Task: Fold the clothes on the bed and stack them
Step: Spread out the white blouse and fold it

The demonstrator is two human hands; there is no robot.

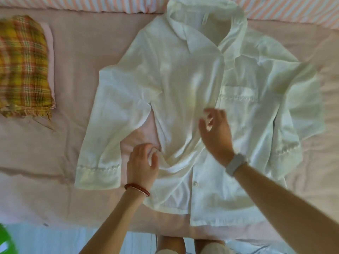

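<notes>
White shirt spread face-up on the pink bed

The left hand [142,162] pinches a bunch of the white button-up shirt [185,85] at its side seam; the right hand [214,131], fingers loosely spread and blurred, hovers over the placket. Far to the left hand's left lies a folded plaid cloth [22,65] on a folded pink garment [49,52], on the bed [36,153].

Left grip [142,162] pinches fabric; right grip [215,131] hovers, fingers relaxed.
</notes>
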